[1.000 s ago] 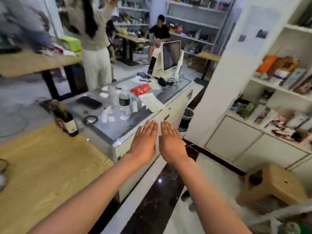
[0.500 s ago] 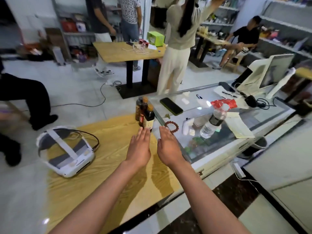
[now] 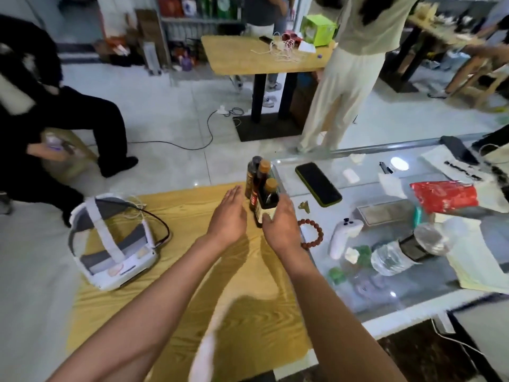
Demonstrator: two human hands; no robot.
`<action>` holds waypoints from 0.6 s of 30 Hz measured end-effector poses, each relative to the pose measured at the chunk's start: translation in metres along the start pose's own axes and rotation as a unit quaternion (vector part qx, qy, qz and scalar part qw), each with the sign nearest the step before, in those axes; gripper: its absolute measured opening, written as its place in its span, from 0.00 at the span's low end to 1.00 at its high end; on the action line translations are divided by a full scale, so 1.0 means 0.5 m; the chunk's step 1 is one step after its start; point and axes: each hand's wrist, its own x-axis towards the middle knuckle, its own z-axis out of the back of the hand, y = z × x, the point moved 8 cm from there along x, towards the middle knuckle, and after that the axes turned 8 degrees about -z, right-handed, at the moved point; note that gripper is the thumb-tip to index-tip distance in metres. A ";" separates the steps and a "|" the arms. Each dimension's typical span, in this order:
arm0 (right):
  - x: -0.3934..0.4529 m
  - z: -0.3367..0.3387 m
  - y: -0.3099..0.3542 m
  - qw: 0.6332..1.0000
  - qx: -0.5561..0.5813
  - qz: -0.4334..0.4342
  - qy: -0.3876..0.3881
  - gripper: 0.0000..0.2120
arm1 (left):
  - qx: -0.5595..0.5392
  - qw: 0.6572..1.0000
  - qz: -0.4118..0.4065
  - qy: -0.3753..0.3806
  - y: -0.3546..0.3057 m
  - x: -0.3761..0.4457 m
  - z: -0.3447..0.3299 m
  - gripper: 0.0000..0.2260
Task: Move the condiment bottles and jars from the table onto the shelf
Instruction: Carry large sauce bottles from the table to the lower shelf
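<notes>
Wooden worktop (image 3: 170, 312): three dark bottles (image 3: 261, 186) clustered at its 1 o'clock corner. Left hand (image 3: 228, 216) at their 8 o'clock, fingers straight, together, clear of them. Right hand (image 3: 281, 227) fingers against nearest bottle, grip unclear. Glass likely: heavy, slick, breakable; grab mid-body, not neck
</notes>
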 end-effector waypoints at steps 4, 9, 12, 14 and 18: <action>0.105 -0.018 -0.030 0.999 0.035 -0.011 0.008 0.35 | -0.003 1.000 0.012 0.005 -0.008 0.105 -0.029 0.27; 0.200 -0.052 -0.055 0.999 0.040 -0.027 0.016 0.33 | -0.014 0.999 0.029 -0.006 0.000 0.230 -0.079 0.29; 0.228 -0.062 -0.055 1.000 0.028 -0.004 -0.012 0.26 | -0.043 0.998 0.037 -0.026 0.009 0.277 -0.099 0.29; 0.240 -0.068 -0.050 1.000 -0.013 -0.008 -0.003 0.22 | -0.064 0.996 0.048 -0.036 0.023 0.289 -0.108 0.29; 0.250 -0.085 -0.050 0.998 -0.055 -0.018 -0.008 0.22 | -0.090 0.994 0.040 -0.053 0.048 0.295 -0.122 0.29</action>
